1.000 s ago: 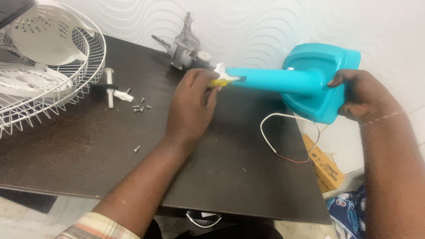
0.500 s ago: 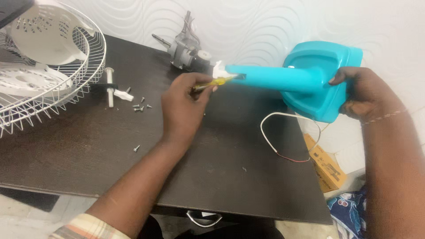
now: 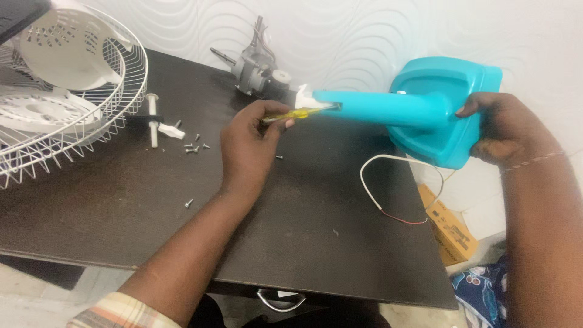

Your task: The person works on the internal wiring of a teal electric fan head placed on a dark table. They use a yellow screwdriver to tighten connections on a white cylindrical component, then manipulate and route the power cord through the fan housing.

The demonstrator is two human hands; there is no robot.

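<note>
screwdriver in left hand

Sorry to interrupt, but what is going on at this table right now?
A person is working on a taken-apart fan. The right hand grips the turquoise fan stand by its base, while the left hand pokes a yellow screwdriver into the open neck end. Loose screws, the motor and the wire guard lie on the dark table.

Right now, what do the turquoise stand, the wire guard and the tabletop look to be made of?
The turquoise stand, held by the right hand, looks like moulded plastic: uniform colour, rounded edges, soft sheen. The wire guard seems to be white-coated metal, thin rods in a ring pattern. The tabletop looks like dark wood-grain laminate, matte, though solid wood cannot be ruled out.
</note>
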